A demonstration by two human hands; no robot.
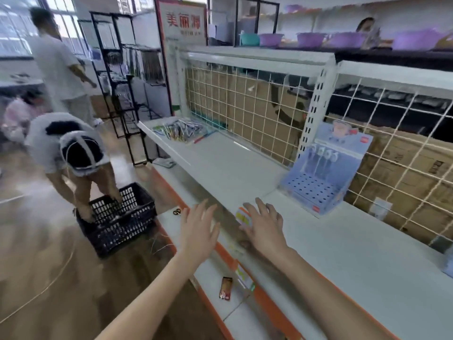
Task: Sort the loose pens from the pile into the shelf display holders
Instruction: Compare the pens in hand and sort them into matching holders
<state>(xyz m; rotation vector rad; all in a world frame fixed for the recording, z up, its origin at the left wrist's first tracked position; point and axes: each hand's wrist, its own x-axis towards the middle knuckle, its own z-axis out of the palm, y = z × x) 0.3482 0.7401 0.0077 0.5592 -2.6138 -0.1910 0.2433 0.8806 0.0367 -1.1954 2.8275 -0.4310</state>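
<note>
Hands, left (199,231) and right (263,224), hover spread and empty; blurred pens (180,130) seemingly lie far along the shelf (228,163).

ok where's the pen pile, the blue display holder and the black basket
pen pile (180,130), head view, middle of the heap at the shelf's far end
blue display holder (316,190), head view, its perforated base
black basket (117,223), head view, its near slotted wall

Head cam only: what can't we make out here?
- Pile of pens: far and blurred; count and types unreadable.
- Blue display holder: a few pens hang in it; hole contents too small to tell.
- Right hand: covers part of the shelf label; what is under the palm is hidden.
- Blue item: cut off by the right edge.
- Left hand: motion-blurred.
</note>
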